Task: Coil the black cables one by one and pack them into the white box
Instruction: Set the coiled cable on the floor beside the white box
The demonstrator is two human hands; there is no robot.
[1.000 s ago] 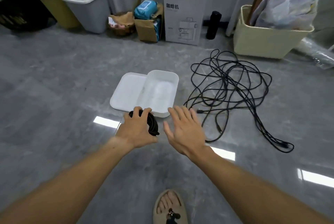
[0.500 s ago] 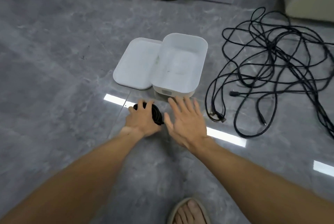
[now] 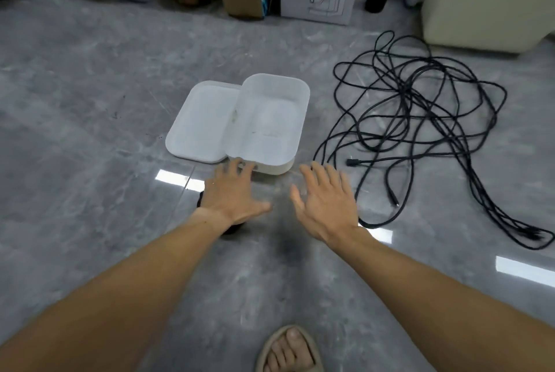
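- Left hand (image 3: 229, 194), fingers spread flat, covers a dark bundle, probably the coiled cable (image 3: 232, 229); only slivers show beneath the wrist.
- Right hand (image 3: 326, 205) hovers spread, holding nothing.
- White box (image 3: 295, 131) sits uncovered just beyond both hands' fingertips.
- Loose black cables (image 3: 420, 119) sprawl beyond the right hand, outward.

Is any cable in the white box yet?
No. The white box shows only its bare inside, while the loose cables lie on the floor to its right.

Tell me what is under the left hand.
A dark bundle, apparently the coiled black cable, peeks out beside the wrist of the left hand, on the floor. The hand and forearm cover most of it, so its shape stays hidden.
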